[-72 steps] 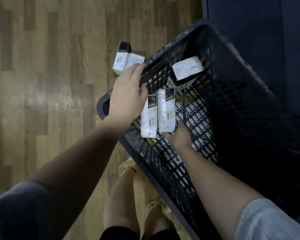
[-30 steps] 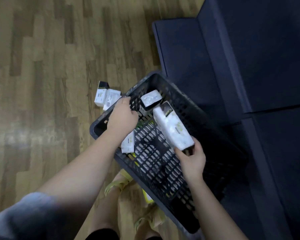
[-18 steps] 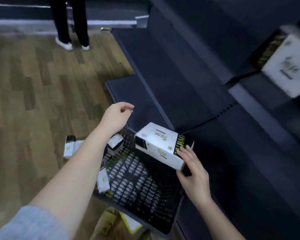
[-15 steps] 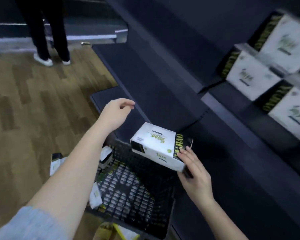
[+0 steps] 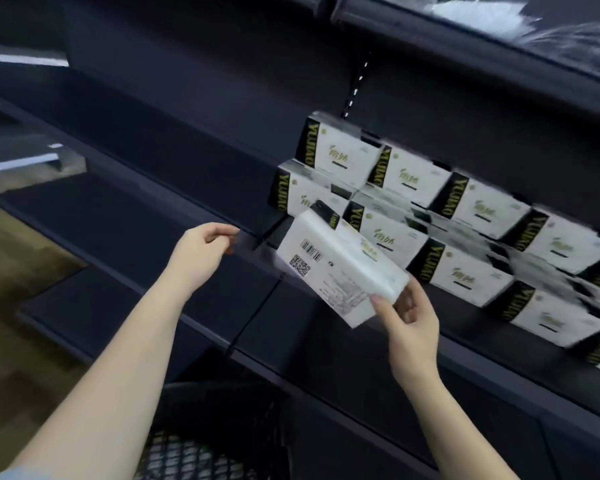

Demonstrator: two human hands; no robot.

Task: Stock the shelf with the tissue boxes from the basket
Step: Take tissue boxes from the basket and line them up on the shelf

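Left hand (image 5: 201,258): lifted clear of the basket since a moment ago; now it hovers by the bare shelf edge, fingers loosely curled, holding nothing.
Basket (image 5: 219,441): dropped to the bottom of the view; only its dark mesh shows, so what remains inside cannot be told.
Tissue box (image 5: 336,268): a second ago low over the basket, now raised to shelf height, barcode side facing us, just in front of the stocked row.
Right hand (image 5: 409,323): pinches the box's lower right corner, thumb on the face, fingers behind.
Meaning: the carry looks done; setting it down is what's left.
Stocked boxes (image 5: 465,209): two tiers, smeared by motion.
Shelf (image 5: 312,317): the open slot is hidden behind the held box.
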